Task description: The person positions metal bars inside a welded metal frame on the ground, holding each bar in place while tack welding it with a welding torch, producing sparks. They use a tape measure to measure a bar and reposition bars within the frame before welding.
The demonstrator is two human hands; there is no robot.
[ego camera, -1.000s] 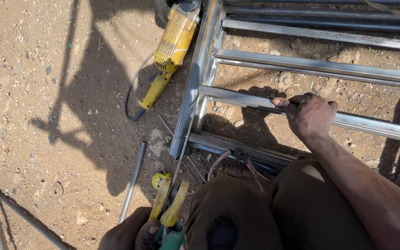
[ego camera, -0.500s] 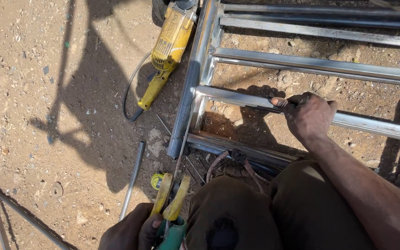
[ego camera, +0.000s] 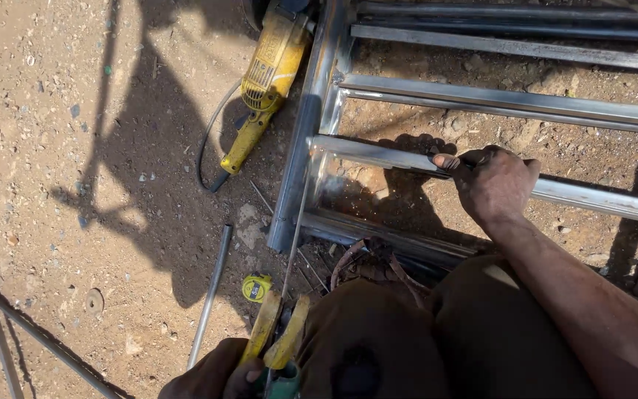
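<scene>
Head view: the right hand (ego camera: 498, 183) is pressed on a bright square steel bar (ego camera: 378, 154) of the frame (ego camera: 311, 125), fingers curled over it. A yellow-jawed holder (ego camera: 278, 336) with a thin rod (ego camera: 295, 229) is clamped in the left hand (ego camera: 212, 377), fingers closed. The hand could be burned, since it lies near the joint. A grinder (ego camera: 271, 70), of yellow plastic, lies on gritty dirt beside the frame.
</scene>
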